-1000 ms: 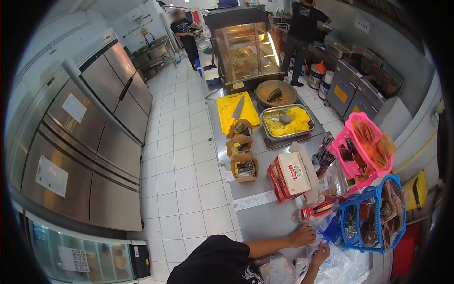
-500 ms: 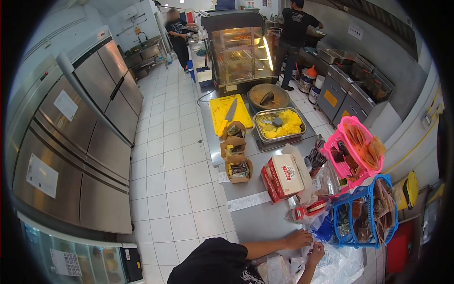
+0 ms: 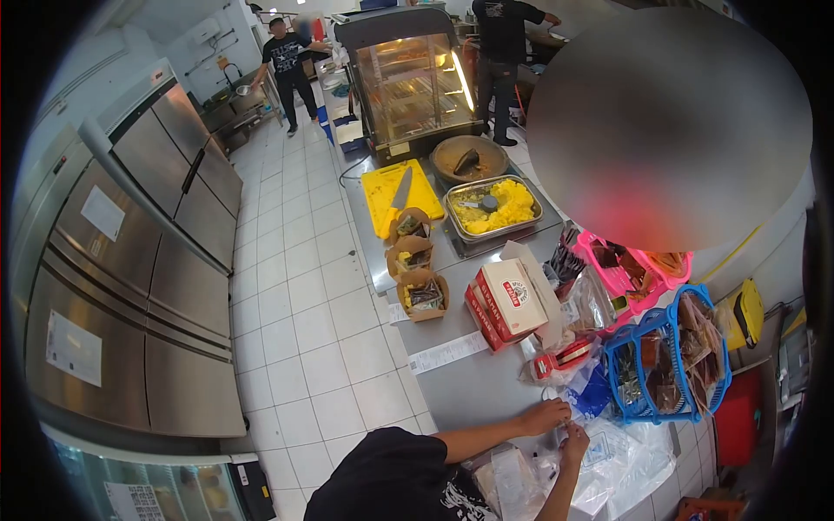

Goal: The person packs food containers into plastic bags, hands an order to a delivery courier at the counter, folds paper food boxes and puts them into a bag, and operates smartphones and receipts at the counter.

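Both my hands are close together at the front of the steel table. My left hand [image 3: 546, 417] has its fingers bent and pinched at the edge of a clear plastic bag [image 3: 612, 464]. Just below it, my right hand [image 3: 573, 441] is closed on the same thin plastic, thumb against fingers. The bag has a small blue print and spreads out in a crumpled pile to the right. A blue plastic packet [image 3: 591, 395] lies just beyond my fingertips. Behind it is a red item in clear wrap [image 3: 565, 358].
A red and white box [image 3: 508, 304] stands near a paper receipt [image 3: 447, 353]. Brown food boxes [image 3: 423, 295], a yellow cutting board [image 3: 391, 195] with a knife and a steel tray [image 3: 493, 211] are farther back. Blue [image 3: 638, 334] and pink baskets [image 3: 643, 304] hold packets. Two people stand beyond.
My view has shifted, and table items now sit farther left and higher in it. My hands remain close together at the plastic. The person at the back left has turned this way.
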### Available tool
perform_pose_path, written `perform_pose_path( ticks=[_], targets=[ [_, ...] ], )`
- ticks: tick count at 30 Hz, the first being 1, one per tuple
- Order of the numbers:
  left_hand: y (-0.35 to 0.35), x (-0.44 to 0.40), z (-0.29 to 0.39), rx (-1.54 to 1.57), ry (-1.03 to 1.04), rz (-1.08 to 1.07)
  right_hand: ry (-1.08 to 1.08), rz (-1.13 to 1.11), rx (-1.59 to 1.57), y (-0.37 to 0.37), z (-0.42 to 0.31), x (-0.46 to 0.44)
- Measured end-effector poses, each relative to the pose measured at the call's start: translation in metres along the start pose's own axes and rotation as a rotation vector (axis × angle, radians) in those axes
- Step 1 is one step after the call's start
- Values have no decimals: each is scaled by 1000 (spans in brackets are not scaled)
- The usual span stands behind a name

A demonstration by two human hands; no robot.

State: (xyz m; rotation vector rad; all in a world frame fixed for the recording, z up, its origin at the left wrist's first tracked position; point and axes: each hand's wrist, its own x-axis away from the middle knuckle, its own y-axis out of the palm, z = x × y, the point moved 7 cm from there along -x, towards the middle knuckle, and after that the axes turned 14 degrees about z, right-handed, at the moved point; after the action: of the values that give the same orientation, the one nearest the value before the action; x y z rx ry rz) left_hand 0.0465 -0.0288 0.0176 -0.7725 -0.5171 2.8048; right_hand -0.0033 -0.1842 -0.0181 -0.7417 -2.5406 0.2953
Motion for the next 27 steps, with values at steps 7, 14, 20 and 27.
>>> perform_pose_path(
  ticks=[7, 14, 20, 27],
  targets=[
    [-19, -4, 22, -94, 57, 71, -52, 18, -77, -1, -2, 4],
    [24, 7, -34, -560, 194, -140, -708, 278, 231, -42, -46, 17],
    [-24, 2, -5, -219, -85, -284, -286, 208, 14, -96, -143, 99],
    [-106, 45, 230, -319, -123, -149, -14, 83, -321, -134, -138, 138]
  ],
)
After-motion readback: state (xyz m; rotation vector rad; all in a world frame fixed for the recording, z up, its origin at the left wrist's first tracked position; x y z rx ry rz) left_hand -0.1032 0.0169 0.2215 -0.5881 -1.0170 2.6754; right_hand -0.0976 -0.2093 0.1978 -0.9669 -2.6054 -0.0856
